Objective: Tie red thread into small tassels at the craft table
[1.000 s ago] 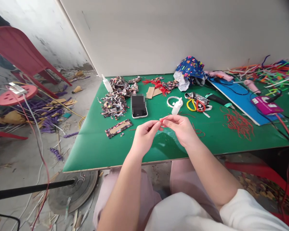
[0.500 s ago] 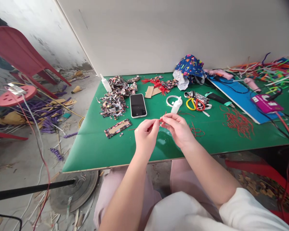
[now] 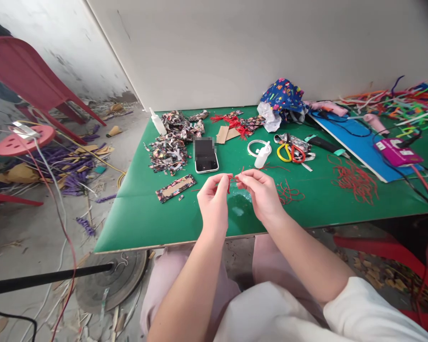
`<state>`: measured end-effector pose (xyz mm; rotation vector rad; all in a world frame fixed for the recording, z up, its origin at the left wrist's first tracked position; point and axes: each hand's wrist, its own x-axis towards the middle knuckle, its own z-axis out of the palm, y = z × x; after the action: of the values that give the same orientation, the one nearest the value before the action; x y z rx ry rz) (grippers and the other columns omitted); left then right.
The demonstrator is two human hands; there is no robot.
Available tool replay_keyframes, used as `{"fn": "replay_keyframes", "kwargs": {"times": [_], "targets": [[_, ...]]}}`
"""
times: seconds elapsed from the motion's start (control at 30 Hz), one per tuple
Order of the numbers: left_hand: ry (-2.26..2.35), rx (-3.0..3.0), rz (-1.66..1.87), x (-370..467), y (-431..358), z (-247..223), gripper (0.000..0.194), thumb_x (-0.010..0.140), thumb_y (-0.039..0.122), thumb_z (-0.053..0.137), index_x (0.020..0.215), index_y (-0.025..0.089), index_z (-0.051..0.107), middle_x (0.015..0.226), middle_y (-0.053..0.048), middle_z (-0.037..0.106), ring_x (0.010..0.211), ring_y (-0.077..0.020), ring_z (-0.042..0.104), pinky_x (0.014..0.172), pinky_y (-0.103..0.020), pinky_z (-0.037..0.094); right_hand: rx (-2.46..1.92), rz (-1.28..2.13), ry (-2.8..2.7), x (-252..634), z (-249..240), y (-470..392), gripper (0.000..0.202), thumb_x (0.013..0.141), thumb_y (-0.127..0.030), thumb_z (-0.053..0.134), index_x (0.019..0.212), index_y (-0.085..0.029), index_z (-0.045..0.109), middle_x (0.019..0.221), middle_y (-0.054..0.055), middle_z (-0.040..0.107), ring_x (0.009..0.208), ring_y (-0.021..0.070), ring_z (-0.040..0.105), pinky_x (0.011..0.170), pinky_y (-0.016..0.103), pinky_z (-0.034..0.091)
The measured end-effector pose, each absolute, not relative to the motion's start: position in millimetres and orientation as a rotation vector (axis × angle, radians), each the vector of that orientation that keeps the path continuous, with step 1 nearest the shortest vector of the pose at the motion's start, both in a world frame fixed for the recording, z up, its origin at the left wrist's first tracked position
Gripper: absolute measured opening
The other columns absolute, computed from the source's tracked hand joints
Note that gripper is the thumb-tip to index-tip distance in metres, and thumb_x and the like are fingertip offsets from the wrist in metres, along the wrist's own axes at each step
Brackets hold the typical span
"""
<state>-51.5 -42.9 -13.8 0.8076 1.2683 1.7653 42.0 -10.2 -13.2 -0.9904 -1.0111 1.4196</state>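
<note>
Above the front part of the green table [image 3: 135, 218], my left hand [image 3: 214, 199] pinches a thin red string [image 3: 233, 179] between thumb and fingers. My right hand [image 3: 259, 192] pinches the same red string a short way to the right, and the string spans the small gap between them. Loose red strings [image 3: 289, 192] lie just right of my right hand. Behind it a small white squeeze bottle [image 3: 262, 156] stands upright by a white ring-shaped coil [image 3: 254, 148]. To the left of my left hand rests a cardboard strip edged with floral fabric [image 3: 176, 188].
A phone [image 3: 207, 164] lies behind my hands, beside a heap of floral fabric pieces [image 3: 169, 152]. Scissors with yellow and red handles [image 3: 290, 153], a black cutter [image 3: 326, 145], a blue board [image 3: 364, 149] and a tangle of red string [image 3: 356, 180] are to the right.
My hands have moved slightly apart, and string now shows between the fingertips. The view has shifted a little.
</note>
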Motion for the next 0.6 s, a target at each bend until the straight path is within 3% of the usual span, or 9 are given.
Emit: {"fn": "replay_keyframes", "kwargs": {"times": [0.27,0.6], "targets": [[0.964,0.569,1.679,-58,-39,-13,0.016,0.07,0.029,0.067,0.08,0.018,0.062,0.08,0.0,0.061,0.07,-0.0081,0.055,0.067,-0.02,0.044,-0.994,1.434,-1.084,42,-11,-12,0.013,0.069,-0.032,0.065,0.071,-0.02,0.061,0.069,-0.002,0.06,0.061,0.0101,0.052,0.062,0.024,0.045],[0.942,0.462,1.712,-62,-37,-11,0.02,0.067,0.033,0.07,0.075,0.017,0.062,0.073,0.0,0.062,0.068,-0.0081,0.056,0.062,-0.019,0.042,-1.018,1.114,-1.383,46,-7,-23,0.012,0.077,-0.033,0.06,0.075,-0.021,0.059,0.07,-0.001,0.06,0.064,0.0117,0.055,0.063,0.026,0.046]]}}
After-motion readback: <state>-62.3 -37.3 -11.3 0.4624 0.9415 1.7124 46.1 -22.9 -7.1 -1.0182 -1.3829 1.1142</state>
